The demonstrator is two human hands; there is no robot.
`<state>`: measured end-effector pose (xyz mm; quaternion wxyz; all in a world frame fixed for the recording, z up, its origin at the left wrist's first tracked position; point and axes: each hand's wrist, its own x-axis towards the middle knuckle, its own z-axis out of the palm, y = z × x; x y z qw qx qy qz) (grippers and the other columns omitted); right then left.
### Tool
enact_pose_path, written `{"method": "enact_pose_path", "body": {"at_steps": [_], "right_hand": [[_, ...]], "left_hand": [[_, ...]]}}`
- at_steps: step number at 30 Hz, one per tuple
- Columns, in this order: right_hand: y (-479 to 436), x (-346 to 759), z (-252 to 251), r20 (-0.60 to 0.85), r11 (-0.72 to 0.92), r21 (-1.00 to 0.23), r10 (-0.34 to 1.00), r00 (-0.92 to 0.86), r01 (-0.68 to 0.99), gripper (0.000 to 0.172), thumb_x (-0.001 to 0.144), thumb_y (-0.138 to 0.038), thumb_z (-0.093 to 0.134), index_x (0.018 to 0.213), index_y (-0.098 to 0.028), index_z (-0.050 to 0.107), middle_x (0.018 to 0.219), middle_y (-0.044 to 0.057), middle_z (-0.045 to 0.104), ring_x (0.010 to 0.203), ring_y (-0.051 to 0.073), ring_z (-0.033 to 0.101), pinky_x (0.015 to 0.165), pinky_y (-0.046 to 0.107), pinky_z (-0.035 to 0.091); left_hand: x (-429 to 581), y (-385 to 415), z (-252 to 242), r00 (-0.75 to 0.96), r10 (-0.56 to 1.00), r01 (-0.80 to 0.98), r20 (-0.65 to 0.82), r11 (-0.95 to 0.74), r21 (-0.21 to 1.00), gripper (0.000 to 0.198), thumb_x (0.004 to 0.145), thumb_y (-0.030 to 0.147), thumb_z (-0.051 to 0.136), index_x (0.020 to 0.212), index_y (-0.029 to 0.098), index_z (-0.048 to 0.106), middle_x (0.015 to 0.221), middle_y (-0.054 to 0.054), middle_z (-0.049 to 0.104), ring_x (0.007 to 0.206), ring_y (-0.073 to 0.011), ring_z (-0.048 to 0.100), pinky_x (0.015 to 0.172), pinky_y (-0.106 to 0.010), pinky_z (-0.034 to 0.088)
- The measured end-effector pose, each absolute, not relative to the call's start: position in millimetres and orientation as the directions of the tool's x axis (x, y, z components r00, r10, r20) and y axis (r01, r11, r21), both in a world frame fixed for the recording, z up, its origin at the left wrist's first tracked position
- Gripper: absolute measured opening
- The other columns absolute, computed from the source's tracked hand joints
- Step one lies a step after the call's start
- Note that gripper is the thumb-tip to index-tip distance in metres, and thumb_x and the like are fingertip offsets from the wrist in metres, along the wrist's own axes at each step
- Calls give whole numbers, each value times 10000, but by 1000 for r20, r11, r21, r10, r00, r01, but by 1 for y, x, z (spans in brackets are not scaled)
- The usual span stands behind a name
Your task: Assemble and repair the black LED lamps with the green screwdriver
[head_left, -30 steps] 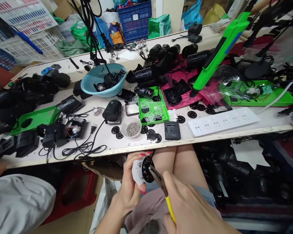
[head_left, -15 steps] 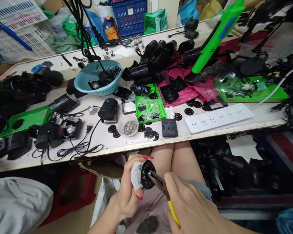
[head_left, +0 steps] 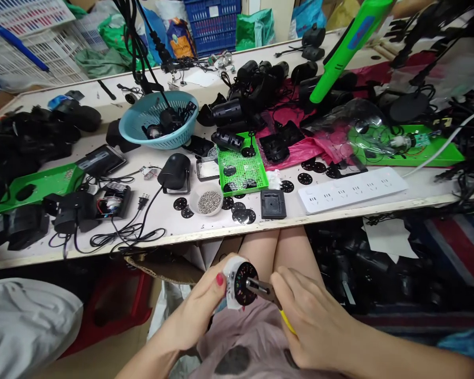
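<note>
At the near edge of a cluttered worktop (head_left: pixel 201 224), a person bends to close work: the left hand (head_left: pixel 205 296), one nail painted pinkish red, has its grip closed around a white part (head_left: pixel 231 296), while the right hand (head_left: pixel 302 302) keeps its grip folded firmly over a pair of pliers (head_left: pixel 278 299). A round black disc (head_left: pixel 242 276), flecked with coloured dots, sits against the white part above the lap, the pliers' narrow metal nose meeting it near the centre; whether the tips pinch anything cannot be told. The work looks partway along: the disc is already in place, though how firmly it is fixed does not show. Similar thin, flat loose discs (head_left: pixel 244 216) lie on the worktop, unjoined. Beyond the knees, a smooth pale bowl (head_left: pixel 194 205) holds shiny metal pieces (head_left: pixel 210 202), with a perforated green plastic tray (head_left: pixel 248 189) just behind to the right. Farther left stands a slatted light-blue basket (head_left: pixel 181 139); crinkled pink plastic (head_left: pixel 319 150) spreads at far right.
</note>
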<state>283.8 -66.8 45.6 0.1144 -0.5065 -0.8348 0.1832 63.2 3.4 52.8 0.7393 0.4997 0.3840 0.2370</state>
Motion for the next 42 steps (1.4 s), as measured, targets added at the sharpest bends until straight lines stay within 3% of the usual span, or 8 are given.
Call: {"method": "enact_pose_path", "body": {"at_steps": [4, 7, 11, 14, 19, 25, 29, 42], "right_hand": [[-60, 293, 38, -44, 447, -390, 864, -501, 805, 317, 657, -100, 466, 962, -185, 458, 929, 140, 569, 806, 308, 581, 639, 407, 528], [-56, 300, 34, -69, 449, -418, 851, -520, 790, 296, 661, -98, 456, 943, -190, 451, 898, 122, 552, 790, 299, 564, 647, 412, 520], [-57, 301, 29, -123, 317, -570, 879, -460, 758, 294, 715, -109, 437, 999, -184, 428, 895, 105, 552, 779, 270, 550, 665, 397, 497], [-61, 296, 27, -207, 123, -722, 901, -382, 681, 296, 752, -98, 429, 1030, -197, 404, 905, 77, 560, 797, 235, 553, 701, 364, 475], [-67, 291, 23, -233, -16, -846, 910, -343, 533, 381, 730, -98, 453, 1094, -198, 402, 925, 60, 551, 837, 224, 527, 768, 373, 457], [-71, 292, 18, -149, 5, -897, 939, -311, 443, 487, 700, -75, 456, 1164, -216, 417, 927, 25, 513, 831, 193, 481, 779, 343, 446], [-73, 292, 17, -102, 51, -887, 948, -302, 459, 667, 690, -52, 454, 1330, -223, 377, 923, 17, 518, 814, 185, 492, 759, 321, 458], [-73, 293, 12, -50, 152, -838, 935, -350, 525, 612, 706, -97, 458, 1307, -185, 392, 950, 61, 565, 856, 226, 580, 812, 382, 531]], "left_hand": [[74, 12, 54, 675, 529, -22, -515, 712, 702, 569, 837, 714, 592, 811, 147, 628, 668, -39, 623, 551, -134, 509, 537, -254, 405], [81, 19, 57, 678, 468, -8, -567, 776, 631, 550, 776, 687, 694, 770, 142, 627, 643, -30, 612, 559, -125, 509, 536, -237, 400], [83, 20, 59, 615, 622, 21, -485, 602, 798, 475, 849, 645, 642, 884, 172, 639, 772, -11, 597, 687, -138, 519, 675, -256, 448], [83, 16, 61, 556, 725, 218, -406, 344, 913, 398, 972, 568, 494, 1153, 228, 594, 889, -10, 602, 825, -173, 546, 803, -293, 446], [89, 10, 70, 548, 782, 388, -298, 77, 918, 337, 1030, 444, 427, 1337, 311, 468, 1246, -28, 597, 1179, -223, 528, 1034, -332, 370], [96, 11, 71, 608, 778, 398, -158, -126, 909, 323, 1039, 356, 421, 1360, 319, 410, 1334, -34, 546, 1219, -203, 524, 1035, -309, 384], [98, 11, 72, 610, 780, 399, -139, -150, 904, 289, 1035, 344, 423, 1315, 288, 463, 1232, -48, 593, 1099, -215, 575, 971, -333, 423], [93, 14, 76, 559, 796, 351, -233, 28, 936, 246, 1015, 419, 453, 1066, 254, 628, 1007, -15, 672, 948, -219, 563, 891, -301, 400]]}}
